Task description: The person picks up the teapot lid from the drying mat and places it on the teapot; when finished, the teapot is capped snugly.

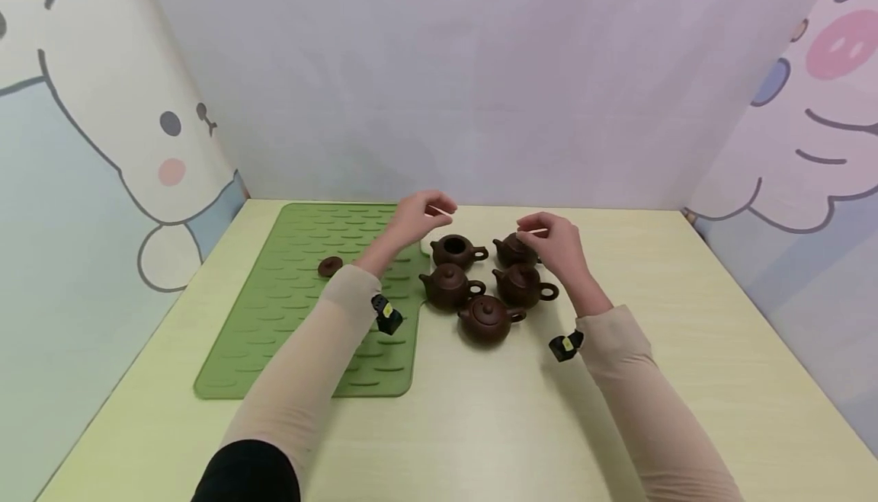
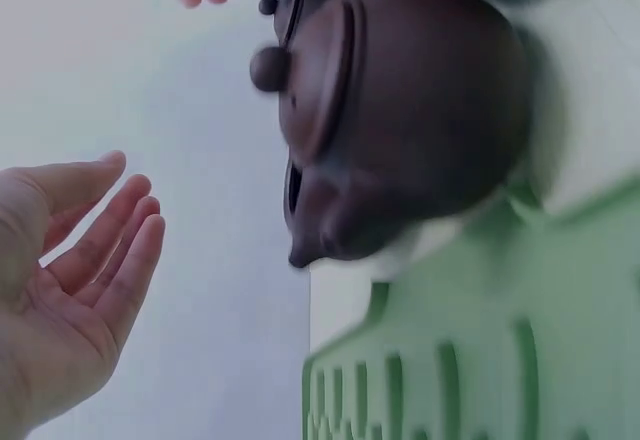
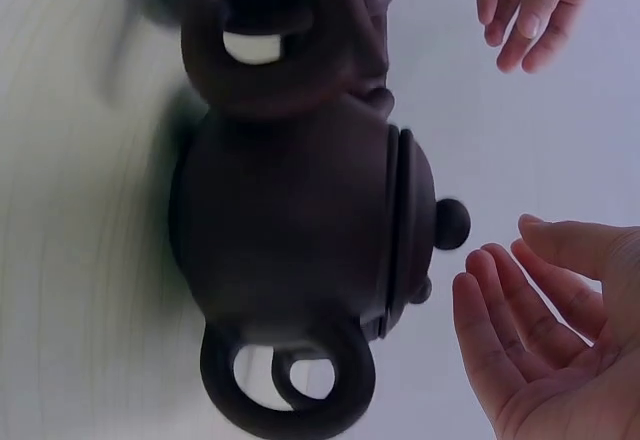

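Note:
Several dark brown clay teapots stand in a cluster in the middle of the table. My left hand [image 1: 420,216] hovers behind and left of the lidless teapot [image 1: 454,249], whose round mouth shows dark. Its fingers are loosely bent with nothing between them, as the left hand [image 2: 85,280] also shows in the left wrist view. Above the back right teapot [image 1: 513,252], my right hand [image 1: 554,243] is raised, its fingertips overlapping that pot in the head view. In the right wrist view, the right hand [image 3: 555,335] holds nothing, fingers gently curved. A loose teapot lid [image 1: 330,266] lies on the green mat [image 1: 267,334].
Three more lidded pots fill the cluster: a middle left teapot [image 1: 447,286], a middle right teapot [image 1: 519,286] and a front teapot [image 1: 486,321]. The mat lies left of them on the pale table [image 1: 521,426]. A pale curtain [image 1: 453,91] stands behind.

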Motion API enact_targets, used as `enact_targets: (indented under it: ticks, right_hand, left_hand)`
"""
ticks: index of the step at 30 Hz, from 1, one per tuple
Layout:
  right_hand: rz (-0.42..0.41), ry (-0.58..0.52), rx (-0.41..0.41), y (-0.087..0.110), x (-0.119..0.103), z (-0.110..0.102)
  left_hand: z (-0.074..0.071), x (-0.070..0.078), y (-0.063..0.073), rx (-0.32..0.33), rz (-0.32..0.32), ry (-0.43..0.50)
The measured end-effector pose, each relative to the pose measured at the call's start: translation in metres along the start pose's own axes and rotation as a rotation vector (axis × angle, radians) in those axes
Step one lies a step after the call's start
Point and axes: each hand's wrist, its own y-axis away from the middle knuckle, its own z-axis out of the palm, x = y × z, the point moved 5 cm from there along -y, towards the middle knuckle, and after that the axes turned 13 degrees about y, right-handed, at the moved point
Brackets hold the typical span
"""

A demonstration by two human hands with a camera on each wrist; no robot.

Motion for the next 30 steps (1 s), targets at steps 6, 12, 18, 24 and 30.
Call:
enact_targets:
  ticks: [6,12,18,24,30]
  right_hand:
    - [-0.012,-0.008,-0.029,-0.002,-0.008,0.012]
    - [-0.039,-0.004,-0.041,-0.004,-0.013,0.025]
    - [-0.038,0.018,-0.066,-0.003,-0.014,0.036]
    - [-0.024,0.053,-0.096,0.001,-0.014,0.040]
    - [-0.026,0.106,-0.094,0.002,-0.013,0.043]
  left_hand:
    - [-0.022,-0.015,0.015,0.043,-0.023,0.014]
    - [-0.046,-0.035,0.033,0.068,-0.033,0.002]
    - [-0.071,-0.054,0.057,0.104,-0.042,-0.020]
    - [-0.094,-0.075,0.081,0.158,-0.075,-0.051]
    - [-0.109,-0.091,0.098,0.188,-0.112,-0.043]
